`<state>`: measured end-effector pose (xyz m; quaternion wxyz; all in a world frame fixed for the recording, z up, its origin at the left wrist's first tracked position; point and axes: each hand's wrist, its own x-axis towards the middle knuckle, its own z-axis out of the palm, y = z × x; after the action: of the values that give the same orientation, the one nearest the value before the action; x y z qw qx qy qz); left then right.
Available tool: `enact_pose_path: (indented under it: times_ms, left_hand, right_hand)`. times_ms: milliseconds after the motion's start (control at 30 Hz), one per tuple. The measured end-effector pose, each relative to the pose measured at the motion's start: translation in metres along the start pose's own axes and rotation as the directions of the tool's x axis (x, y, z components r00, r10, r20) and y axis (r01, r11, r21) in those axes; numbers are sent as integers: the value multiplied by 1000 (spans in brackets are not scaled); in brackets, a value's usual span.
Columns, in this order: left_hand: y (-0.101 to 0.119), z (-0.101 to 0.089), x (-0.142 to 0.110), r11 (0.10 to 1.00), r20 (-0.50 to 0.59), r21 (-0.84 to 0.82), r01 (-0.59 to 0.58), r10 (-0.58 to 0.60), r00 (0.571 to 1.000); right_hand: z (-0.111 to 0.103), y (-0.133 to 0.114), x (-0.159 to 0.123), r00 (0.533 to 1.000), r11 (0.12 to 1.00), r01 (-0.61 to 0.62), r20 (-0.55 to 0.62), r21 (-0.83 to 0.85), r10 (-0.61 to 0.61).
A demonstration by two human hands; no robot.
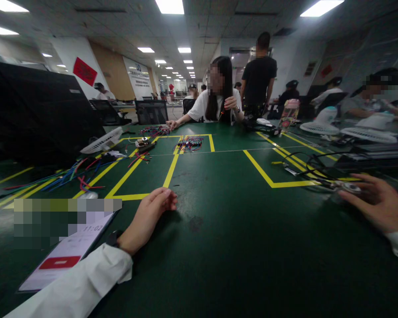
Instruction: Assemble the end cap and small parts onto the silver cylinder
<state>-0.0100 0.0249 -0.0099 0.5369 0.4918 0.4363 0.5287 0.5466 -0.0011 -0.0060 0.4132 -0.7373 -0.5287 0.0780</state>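
My left hand (155, 207) rests on the green tabletop with its fingers curled in, and nothing shows in it. A dark band sits on that wrist below a white sleeve. At the right edge, my right hand (381, 203) has its thumb and fingers around a small silver part (351, 187), which is blurred. Black cables (307, 170) lie in a tangle beside this part. Left of my left forearm lies a tablet or phone-like screen (68, 249) with a red button, partly pixelated.
Bundles of coloured wires (189, 143) lie ahead, more loose wires (69, 174) to the left. Yellow tape (172, 170) marks the table (212, 247). A black monitor-like box (36, 106) stands left; white fans (320, 126) and a bottle (289, 115) right. A person (215, 97) works across the table.
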Motion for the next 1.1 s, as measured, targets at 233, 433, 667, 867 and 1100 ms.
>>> enact_pose_path:
  times_ms: [233, 433, 667, 867, 1100]
  left_hand:
    - [0, 0, -1, 1000, 20, 19, -3, 3, 1000]
    - [0, -1, -1, 1000, 19, 12, -2, 2, 1000]
    - [1, 0, -1, 1000, 28, 13, -7, 7, 1000]
    - [-1, -1, -1, 1000, 40, 27, -9, 8, 999]
    - [-2, -2, -1, 1000, 47, 23, -12, 11, 999]
  right_hand:
    - [2, 17, -2, 997, 922, -24, -71, -385, -3]
    - [4, 5, -9, 998, 928, 12, -48, -373, -33]
    - [-1, 20, -3, 998, 924, -35, -58, -381, 14]
    - [-2, 21, 0, 996, 909, -75, -67, -409, 53]
    - [0, 6, -4, 987, 978, -124, -123, -165, 104]
